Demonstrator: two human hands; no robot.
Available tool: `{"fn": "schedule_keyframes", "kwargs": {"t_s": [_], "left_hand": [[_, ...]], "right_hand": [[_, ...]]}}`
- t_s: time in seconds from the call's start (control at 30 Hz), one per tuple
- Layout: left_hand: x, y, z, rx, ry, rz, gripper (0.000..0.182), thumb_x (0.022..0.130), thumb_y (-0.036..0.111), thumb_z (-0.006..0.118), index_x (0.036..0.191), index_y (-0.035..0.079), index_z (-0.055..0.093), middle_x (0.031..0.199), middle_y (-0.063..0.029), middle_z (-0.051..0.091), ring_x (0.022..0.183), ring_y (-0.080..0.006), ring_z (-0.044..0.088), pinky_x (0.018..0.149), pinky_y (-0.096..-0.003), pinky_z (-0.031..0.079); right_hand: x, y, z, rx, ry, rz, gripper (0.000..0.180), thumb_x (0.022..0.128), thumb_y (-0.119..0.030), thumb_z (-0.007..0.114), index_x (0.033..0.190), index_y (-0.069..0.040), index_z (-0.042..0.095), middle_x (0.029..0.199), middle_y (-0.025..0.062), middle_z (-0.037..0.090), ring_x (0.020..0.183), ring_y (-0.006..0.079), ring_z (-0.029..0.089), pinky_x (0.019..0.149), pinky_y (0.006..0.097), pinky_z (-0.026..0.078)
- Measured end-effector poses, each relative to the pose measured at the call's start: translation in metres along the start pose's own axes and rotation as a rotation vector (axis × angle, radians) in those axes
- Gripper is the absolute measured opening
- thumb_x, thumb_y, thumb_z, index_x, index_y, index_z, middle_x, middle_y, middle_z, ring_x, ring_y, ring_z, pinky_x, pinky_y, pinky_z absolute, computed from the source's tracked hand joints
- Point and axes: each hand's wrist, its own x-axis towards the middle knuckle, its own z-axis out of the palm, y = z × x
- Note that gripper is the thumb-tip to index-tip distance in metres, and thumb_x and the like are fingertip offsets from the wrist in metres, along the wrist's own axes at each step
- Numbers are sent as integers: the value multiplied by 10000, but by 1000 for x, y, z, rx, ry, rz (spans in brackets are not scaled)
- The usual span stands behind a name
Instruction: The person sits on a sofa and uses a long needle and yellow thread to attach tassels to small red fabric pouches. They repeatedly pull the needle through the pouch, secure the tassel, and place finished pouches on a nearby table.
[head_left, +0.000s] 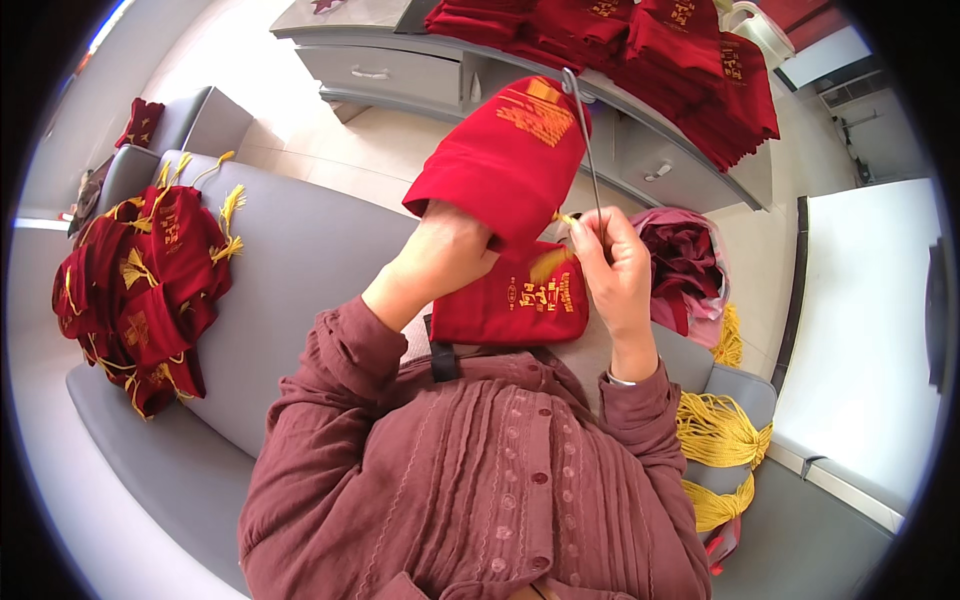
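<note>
My left hand (450, 244) reaches inside the opening of a red cloth pouch (495, 165) with yellow lettering, holding it up; its fingers are hidden in the cloth. My right hand (616, 259) pinches the end of a yellow tasselled cord (564, 219) and holds a thin metal rod (590, 150). The rod stands nearly upright along the pouch's right side, its looped tip close to the pouch's upper edge. A blurred yellow tassel (551, 262) hangs between the hands. Below them, another red pouch (517, 307) with yellow lettering lies on my lap.
On the grey sofa (300, 225) at left lies a heap of red pouches (142, 300) with yellow cords. Stacked red pouches (675, 67) cover part of a grey cabinet (405, 75) ahead. At right are a bag of dark red cloth (682, 262) and bundles of yellow cord (724, 435).
</note>
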Motion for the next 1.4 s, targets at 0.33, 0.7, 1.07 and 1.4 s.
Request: {"fn": "schedule_keyframes", "kwargs": {"t_s": [0.33, 0.7, 1.07, 1.4], "left_hand": [[-13, -20, 11, -16, 74, 52, 392, 751, 99, 645, 1141, 80, 610, 1180, -128, 595, 1141, -353, 522, 982, -462, 392], [-27, -27, -1, -140, 197, 59, 504, 738, 148, 667, 1221, 54, 560, 1256, -189, 537, 1230, -373, 457, 1043, -453, 352], [-64, -9, -37, -777, 261, -462, 385, 943, 287, 521, 1232, 34, 509, 1115, -150, 587, 1022, -241, 552, 896, -374, 439], [-212, -117, -231, -1118, 1642, -599, 427, 939, 389, 553, 1196, 48, 563, 1193, -90, 613, 1062, -255, 613, 932, -446, 504]], "right_hand": [[-29, 30, -15, 403, -48, 249, 115, 954, -135, 511, 849, -91, 496, 653, -56, 413, 507, 12, 344, 470, 173, 280], [-38, 14, -19, 551, -31, 263, 209, 940, -160, 548, 786, -113, 416, 595, -63, 307, 468, 13, 266, 400, 178, 192], [-20, 27, -11, 381, 9, 320, 203, 991, -208, 496, 1096, -42, 549, 610, -81, 313, 482, -10, 248, 399, 161, 152], [-20, 52, -26, 393, -29, 349, 168, 987, -186, 502, 1071, -52, 558, 614, -92, 291, 475, -17, 225, 392, 156, 153]]}}
